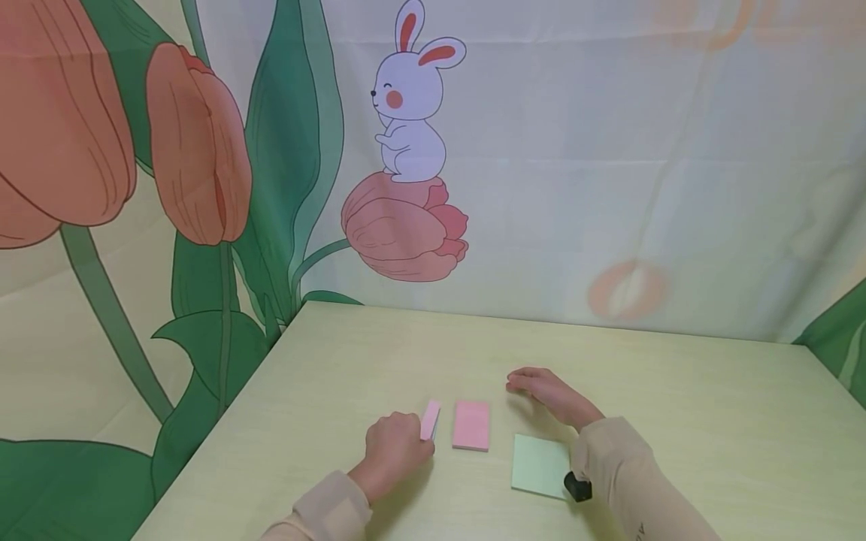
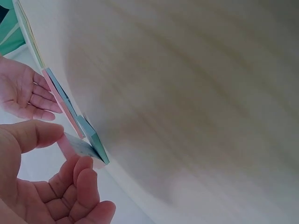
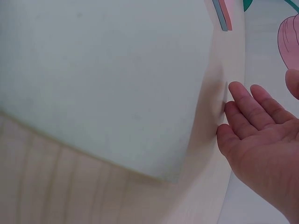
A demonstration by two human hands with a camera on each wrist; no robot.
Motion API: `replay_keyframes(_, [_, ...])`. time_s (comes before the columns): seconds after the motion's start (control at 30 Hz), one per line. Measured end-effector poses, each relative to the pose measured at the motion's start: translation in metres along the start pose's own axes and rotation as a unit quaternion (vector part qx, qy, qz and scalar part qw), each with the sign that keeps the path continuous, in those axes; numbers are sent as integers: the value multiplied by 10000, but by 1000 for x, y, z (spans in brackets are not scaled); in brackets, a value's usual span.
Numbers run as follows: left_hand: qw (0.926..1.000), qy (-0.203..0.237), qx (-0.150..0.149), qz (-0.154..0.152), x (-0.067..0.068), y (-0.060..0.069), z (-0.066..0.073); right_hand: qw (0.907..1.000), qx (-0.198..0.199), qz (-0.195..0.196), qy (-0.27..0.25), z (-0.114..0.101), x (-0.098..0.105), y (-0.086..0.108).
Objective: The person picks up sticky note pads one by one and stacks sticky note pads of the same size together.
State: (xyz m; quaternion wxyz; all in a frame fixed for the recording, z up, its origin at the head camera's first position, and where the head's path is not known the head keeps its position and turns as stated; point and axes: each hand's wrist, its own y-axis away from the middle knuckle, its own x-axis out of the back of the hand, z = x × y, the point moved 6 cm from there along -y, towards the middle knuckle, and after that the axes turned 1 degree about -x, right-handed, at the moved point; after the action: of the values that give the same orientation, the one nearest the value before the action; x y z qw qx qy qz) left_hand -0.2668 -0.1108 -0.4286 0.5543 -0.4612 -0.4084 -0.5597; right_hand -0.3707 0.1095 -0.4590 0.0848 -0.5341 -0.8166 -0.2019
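Observation:
My left hand (image 1: 398,448) pinches a narrow pink sticky-note pad (image 1: 430,419) between thumb and finger. In the left wrist view, that pad (image 2: 78,148) tilts at the fingertips, with a teal piece (image 2: 95,140) against its lower end; whether the two are joined I cannot tell. Just right of it, a wider pink sticky-note pad (image 1: 470,425) lies flat on the table. A pale green square pad (image 1: 540,466) lies nearer the front, partly under the right wrist. Beyond the green pad, my right hand (image 1: 551,394) holds nothing, its fingers loosely extended in the right wrist view.
The pale wooden table (image 1: 731,428) ends at the back against a hanging cloth (image 1: 561,165) printed with tulips and a rabbit. A black object (image 1: 578,487) sits at the right wrist, over the green pad's right edge.

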Motion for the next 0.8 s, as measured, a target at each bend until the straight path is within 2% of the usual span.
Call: replay_keyframes(0.8, [9969, -386, 72, -680, -8, 1, 2, 10000, 44, -79, -21, 1, 0, 1])
